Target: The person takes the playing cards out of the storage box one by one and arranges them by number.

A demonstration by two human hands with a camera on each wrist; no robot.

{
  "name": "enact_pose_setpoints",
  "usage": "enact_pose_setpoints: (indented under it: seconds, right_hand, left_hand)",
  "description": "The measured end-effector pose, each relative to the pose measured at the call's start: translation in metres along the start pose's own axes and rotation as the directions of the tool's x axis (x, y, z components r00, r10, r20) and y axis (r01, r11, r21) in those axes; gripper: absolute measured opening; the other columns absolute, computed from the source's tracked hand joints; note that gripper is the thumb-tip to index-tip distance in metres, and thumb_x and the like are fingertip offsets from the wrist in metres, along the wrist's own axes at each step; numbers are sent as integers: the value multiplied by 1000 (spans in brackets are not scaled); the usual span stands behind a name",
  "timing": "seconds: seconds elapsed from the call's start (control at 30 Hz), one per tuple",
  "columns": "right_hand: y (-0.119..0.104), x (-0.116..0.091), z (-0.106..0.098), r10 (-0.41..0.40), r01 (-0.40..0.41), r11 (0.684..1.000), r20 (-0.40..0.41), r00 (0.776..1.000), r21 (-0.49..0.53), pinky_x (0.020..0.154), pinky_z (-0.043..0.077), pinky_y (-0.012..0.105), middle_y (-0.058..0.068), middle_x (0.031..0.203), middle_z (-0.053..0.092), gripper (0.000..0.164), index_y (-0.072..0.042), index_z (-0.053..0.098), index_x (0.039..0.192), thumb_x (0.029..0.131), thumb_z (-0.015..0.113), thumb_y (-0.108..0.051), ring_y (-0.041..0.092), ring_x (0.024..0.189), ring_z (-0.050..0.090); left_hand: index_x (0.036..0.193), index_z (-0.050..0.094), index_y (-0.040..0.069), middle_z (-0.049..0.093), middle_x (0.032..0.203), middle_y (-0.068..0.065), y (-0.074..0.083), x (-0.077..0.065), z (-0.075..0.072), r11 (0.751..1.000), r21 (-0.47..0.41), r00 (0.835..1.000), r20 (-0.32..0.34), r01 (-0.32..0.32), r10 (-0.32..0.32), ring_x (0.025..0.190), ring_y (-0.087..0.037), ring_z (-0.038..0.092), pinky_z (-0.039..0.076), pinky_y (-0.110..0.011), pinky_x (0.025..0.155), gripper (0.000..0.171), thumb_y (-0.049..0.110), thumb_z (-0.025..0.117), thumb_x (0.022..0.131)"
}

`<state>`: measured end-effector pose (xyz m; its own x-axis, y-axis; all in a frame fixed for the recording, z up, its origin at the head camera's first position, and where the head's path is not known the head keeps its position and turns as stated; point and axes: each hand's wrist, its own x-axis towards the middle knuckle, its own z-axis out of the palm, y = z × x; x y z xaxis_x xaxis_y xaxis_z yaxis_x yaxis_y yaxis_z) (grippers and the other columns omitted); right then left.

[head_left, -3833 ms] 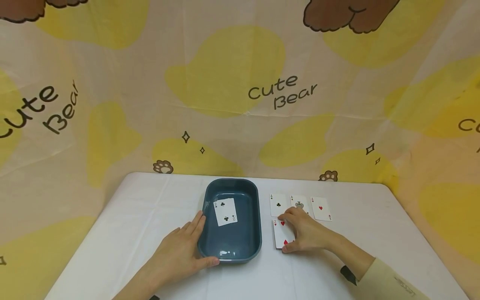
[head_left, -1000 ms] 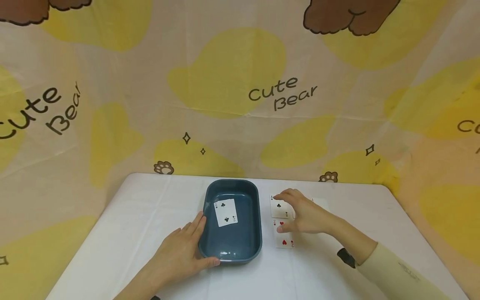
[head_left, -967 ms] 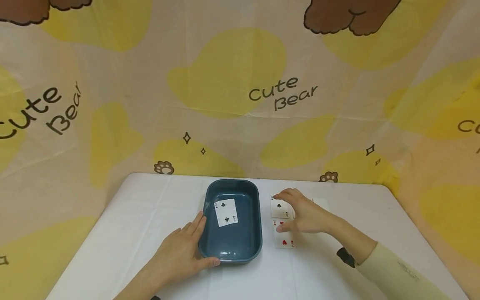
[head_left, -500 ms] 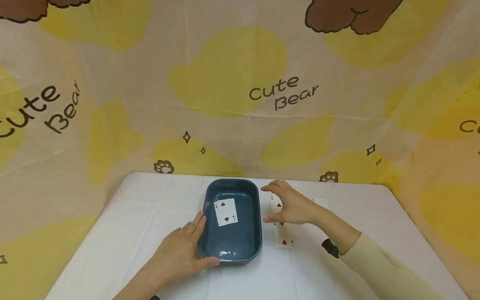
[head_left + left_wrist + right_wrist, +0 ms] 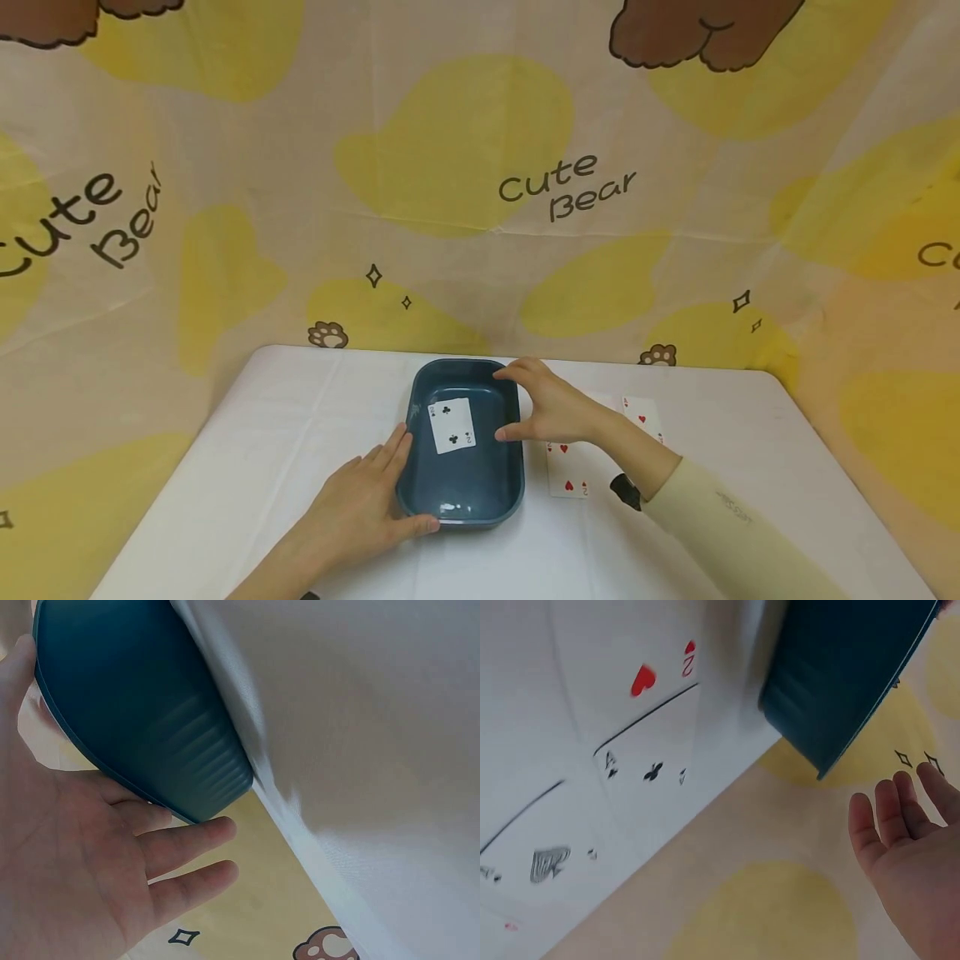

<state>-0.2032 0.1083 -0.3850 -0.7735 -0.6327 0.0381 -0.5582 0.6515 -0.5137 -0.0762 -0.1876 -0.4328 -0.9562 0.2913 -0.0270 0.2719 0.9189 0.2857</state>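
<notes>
A dark blue rectangular tray stands on the white table. A two of clubs playing card lies face up inside it. My left hand rests against the tray's left wall with extended fingers, its thumb at the near rim. My right hand hovers at the right rim, fingers and thumb spread apart with nothing between them. Right of the tray lie a two of hearts and an ace of hearts. An ace of clubs and an ace of spades show in the right wrist view; my right hand and arm cover them in the head view.
The white-covered table ends at a back edge just behind the tray. A yellow and beige curtain with printed lettering hangs behind it. My right sleeve and forearm cross above the table's right part.
From over the cards, my right hand has moved left to the tray's right rim, uncovering the two of hearts and ace of hearts. My left hand and the tray have stayed put.
</notes>
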Motion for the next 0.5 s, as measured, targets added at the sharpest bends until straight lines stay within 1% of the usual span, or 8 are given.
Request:
enact_pose_setpoints:
  seconds: [0.13,0.3,0.5]
  right_hand:
    - [-2,8,7,-11,11,1000,-4,1000,22,114,43,54,11,154,46,86,-11,54,151,81,88,-49,31,140,47]
    - [-4,20,17,-31,30,999,2,1000,40,115,41,55,13,155,46,86,-8,55,150,81,88,-46,32,141,45]
    - [-7,32,31,-4,4,998,13,1000,56,116,41,56,14,157,46,86,-9,55,150,80,89,-46,32,144,43]
  left_hand:
    - [161,36,-1,32,168,-16,0,-1,-1,1000,1,1000,-3,-5,5,139,-45,52,43,-63,110,121,81,71,78]
    - [161,37,-1,33,168,-17,0,0,-1,1000,7,1000,-13,-11,11,138,-46,53,44,-63,109,122,82,69,78]
    - [161,36,0,33,168,-16,-1,1,-1,1000,2,1000,6,-3,3,139,-46,52,44,-63,110,123,84,69,77]
